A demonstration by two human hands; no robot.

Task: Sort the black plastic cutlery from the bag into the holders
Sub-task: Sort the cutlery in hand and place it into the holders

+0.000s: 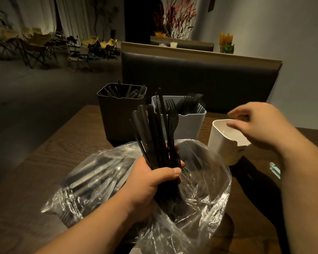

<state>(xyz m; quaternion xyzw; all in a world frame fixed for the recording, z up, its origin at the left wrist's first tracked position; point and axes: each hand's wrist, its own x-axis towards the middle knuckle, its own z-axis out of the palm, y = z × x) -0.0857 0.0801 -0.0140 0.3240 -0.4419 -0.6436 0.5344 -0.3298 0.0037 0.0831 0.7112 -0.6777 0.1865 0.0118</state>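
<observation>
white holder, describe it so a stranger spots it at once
On the wooden table, three holders stand beyond the clear bag. The white holder is rightmost, under the right hand, with no cutlery showing, unlike the dark holder and grey holder.

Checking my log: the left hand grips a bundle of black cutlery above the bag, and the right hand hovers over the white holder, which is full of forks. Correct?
Not quite. The head view shows no cutlery inside the white holder under the right hand; the forks stand in the pale grey holder beside it. The left hand does grip the bundle above the bag.
</observation>
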